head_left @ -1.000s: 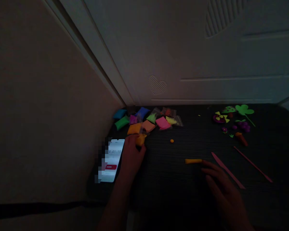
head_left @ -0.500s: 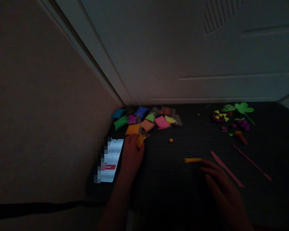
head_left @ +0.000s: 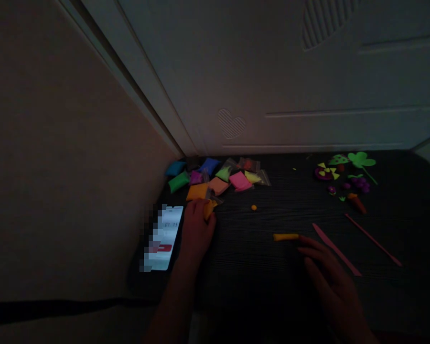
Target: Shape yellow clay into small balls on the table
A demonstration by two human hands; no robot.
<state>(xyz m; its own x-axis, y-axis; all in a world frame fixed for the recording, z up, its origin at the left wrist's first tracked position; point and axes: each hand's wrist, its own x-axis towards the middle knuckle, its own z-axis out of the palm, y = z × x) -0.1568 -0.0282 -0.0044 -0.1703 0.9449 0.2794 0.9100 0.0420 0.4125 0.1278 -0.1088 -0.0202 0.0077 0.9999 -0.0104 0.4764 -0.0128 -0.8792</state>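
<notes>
My left hand (head_left: 198, 224) is closed around a small plastic bag of yellow-orange clay (head_left: 209, 209) on the dark table, partly covering it. Just beyond lies a flatter orange clay packet (head_left: 198, 192). On the right, my right hand (head_left: 327, 270) rests low with its fingers apart. Its index fingertip touches, or nearly touches, the right end of a yellow clay roll (head_left: 285, 237) that lies on the table. A small orange clay ball (head_left: 253, 208) sits between the two hands.
A lit phone (head_left: 166, 239) lies left of my left hand. Several coloured clay packets (head_left: 240, 181) cluster at the back left. A pink plastic knife (head_left: 337, 249) and a thin pink tool (head_left: 372, 239) lie at right, below clay grapes (head_left: 360, 184) and a carrot-like orange piece (head_left: 357, 203).
Both hands stay almost in place. The whole view has shifted very slightly, and the clay roll and ball lie as before.
</notes>
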